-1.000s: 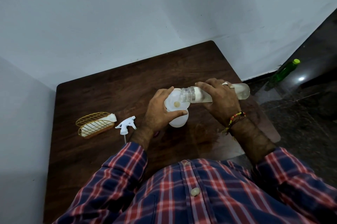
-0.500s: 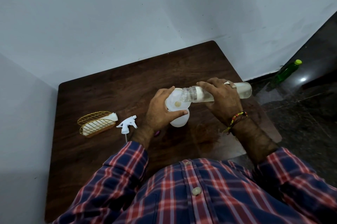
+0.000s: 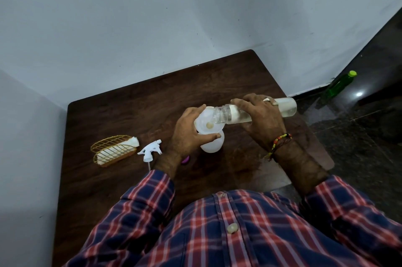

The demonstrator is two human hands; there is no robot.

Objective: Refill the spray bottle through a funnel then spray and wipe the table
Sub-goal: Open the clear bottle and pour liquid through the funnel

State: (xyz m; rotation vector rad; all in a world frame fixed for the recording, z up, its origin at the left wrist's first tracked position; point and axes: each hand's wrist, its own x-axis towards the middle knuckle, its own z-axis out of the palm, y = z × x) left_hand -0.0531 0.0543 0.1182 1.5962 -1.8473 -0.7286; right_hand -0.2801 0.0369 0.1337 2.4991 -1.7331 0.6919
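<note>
Left hand (image 3: pixel 187 136): fingers (image 3: pixel 210 136) curled around the white funnel (image 3: pixel 204 120) and the neck of the spray bottle (image 3: pixel 214 144) beneath it, thumb up along the funnel's far rim, index finger across the front. Firm wrap, not spread.

Right hand (image 3: pixel 261 119): fingers (image 3: pixel 241 102) closed over the top of a clear bottle (image 3: pixel 287 107), thumb hidden below. The bottle lies nearly level, its open threaded mouth just over the funnel bowl, base pointing out past the bench's right edge. Clear liquid shows in the base end. Whether liquid runs from the mouth, cannot tell. Ring on one finger, beaded bracelet (image 3: pixel 279 142) at the wrist.

Spray bottle: translucent white, upright on the bench (image 3: pixel 130 114) a little right of centre, funnel seated in its neck. A small pale spot sits in the funnel's bowl.

Spray head (image 3: pixel 150 150): white trigger nozzle with dip tube, lying on its side on the bench, left of the left wrist, apart from the bottle.

Wire holder (image 3: pixel 113 149): gold, near the bench's left edge, with a white cloth (image 3: pixel 118 150) tucked in it.

Something pink (image 3: pixel 186 159) peeks out under the left wrist; too hidden to identify.

Bench is dark wood, pushed into a wall corner. A wet sheen shows near the right front edge.

Green bottle (image 3: pixel 339 85) with yellow-green cap stands on the dark floor by the wall, well off to the right.

Plaid shirt sleeves (image 3: pixel 148 201) in the foreground.
</note>
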